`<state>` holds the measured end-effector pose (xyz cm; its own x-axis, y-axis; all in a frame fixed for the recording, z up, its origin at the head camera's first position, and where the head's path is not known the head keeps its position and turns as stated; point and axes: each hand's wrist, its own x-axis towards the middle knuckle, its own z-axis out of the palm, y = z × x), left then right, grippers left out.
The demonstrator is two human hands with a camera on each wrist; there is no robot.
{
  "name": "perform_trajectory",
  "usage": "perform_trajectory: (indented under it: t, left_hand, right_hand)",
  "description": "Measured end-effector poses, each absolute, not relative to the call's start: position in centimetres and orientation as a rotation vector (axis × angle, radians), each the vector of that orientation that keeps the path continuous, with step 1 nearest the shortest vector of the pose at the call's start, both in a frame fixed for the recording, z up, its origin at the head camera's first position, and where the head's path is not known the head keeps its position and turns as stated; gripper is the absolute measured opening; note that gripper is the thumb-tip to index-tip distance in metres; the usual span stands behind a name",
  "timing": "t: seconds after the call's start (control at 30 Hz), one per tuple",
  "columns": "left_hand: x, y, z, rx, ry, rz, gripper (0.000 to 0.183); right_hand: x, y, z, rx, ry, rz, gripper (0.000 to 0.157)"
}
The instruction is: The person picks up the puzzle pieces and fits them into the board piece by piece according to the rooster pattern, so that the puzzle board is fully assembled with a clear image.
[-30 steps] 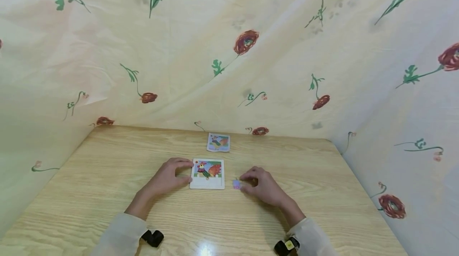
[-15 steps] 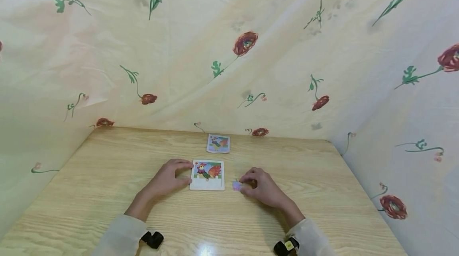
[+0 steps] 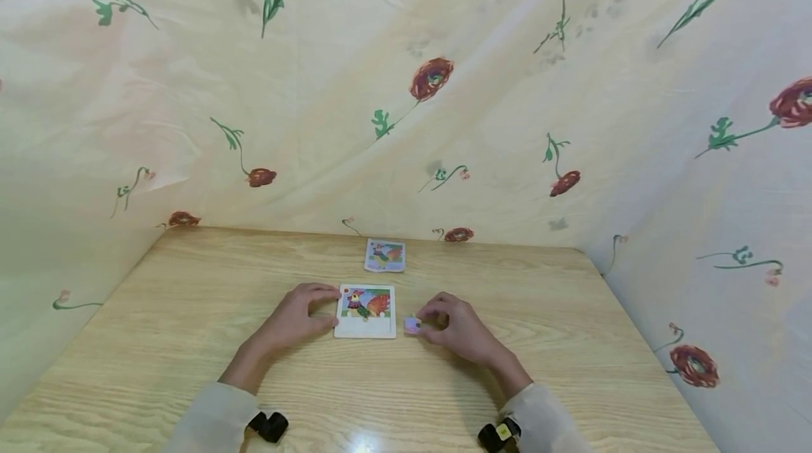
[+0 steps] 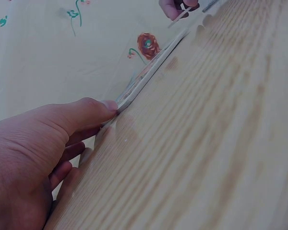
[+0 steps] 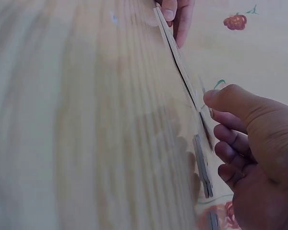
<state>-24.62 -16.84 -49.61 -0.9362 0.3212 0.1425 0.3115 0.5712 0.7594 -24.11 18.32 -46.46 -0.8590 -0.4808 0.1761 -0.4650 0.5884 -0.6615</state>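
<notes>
One puzzle piece [image 3: 411, 326], pinched just beside its board [image 3: 364, 335]

We have the piece between the thumb and forefinger of our right hand [image 3: 462, 333], just right of the board and apart from it. Both wrist views show it thin and tilted, and it seems raised off the worktop [image 3: 342, 396]. The other fingers of that hand curl loosely, with nothing visible in them. We judge the step in hand to be bringing the piece to the pale strip [image 3: 361, 328] along the near part of the board, below the bird picture [image 3: 366, 303]. For a clean fit, we should level the piece before it meets the rim, grip only its outer edge, and lay one side against the filled part before pressing it flat with a fingertip. Its print is too small for us to tell which way round it belongs.

Our left hand [image 3: 293, 319] holds the board's left edge, thumb and forefinger curved and set well apart along it. Light, even pressure suits this; bearing down on one corner could tip or shift the board.

Behind the board lies a card [image 3: 384, 256] with a like bird, a handy guide for turning the piece. In the right wrist view, flat pieces [image 5: 202, 163] rest near our right hand; we cannot count them, and our lower fingers should clear them. Flowered cloth [image 3: 317, 87] hangs behind it all.
</notes>
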Motion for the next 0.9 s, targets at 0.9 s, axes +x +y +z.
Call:
perform_trajectory:
  t: [0.9]
  left_hand:
    - [-24.5,-17.0,-49.6,0.573,2.783,1.336,0.047]
  right_hand:
    - [-24.6,12.3,-45.2,-0.904,2.656,-1.17,0.021]
